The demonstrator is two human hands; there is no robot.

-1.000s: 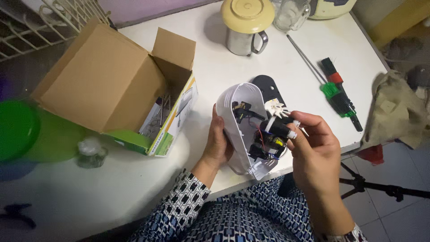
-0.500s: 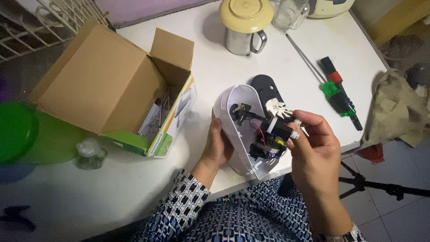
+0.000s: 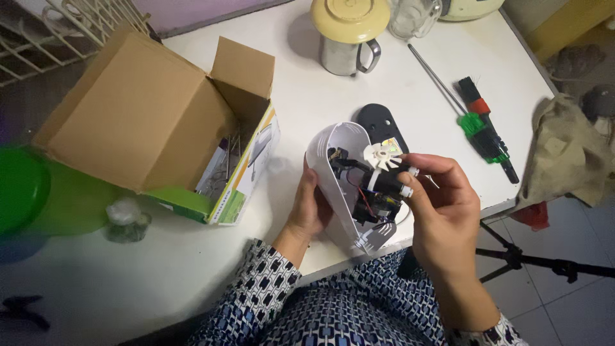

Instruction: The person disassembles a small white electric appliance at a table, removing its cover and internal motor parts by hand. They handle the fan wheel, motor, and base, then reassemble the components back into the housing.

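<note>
My left hand (image 3: 310,208) grips the back of a white plastic appliance shell (image 3: 334,176), opened to show its insides. Inside sit a black motor (image 3: 378,189) with red and black wires and a small white fan wheel (image 3: 382,156) at its top end. My right hand (image 3: 442,205) pinches the motor's side with thumb and fingers. A black oval cover plate (image 3: 380,125) lies flat on the white table (image 3: 333,96) just behind the shell.
An open cardboard box (image 3: 150,122) with metal parts inside stands at the left. A green-handled screwdriver (image 3: 477,125) lies at the right, a metal mug with a yellow lid (image 3: 349,32) at the back. A green bowl (image 3: 25,192), a cloth bag (image 3: 564,154) and a tripod leg (image 3: 544,259) surround the table.
The shell and motor have stayed in my hands with only a slight shift; my right fingers have adjusted their pinch on the motor.
</note>
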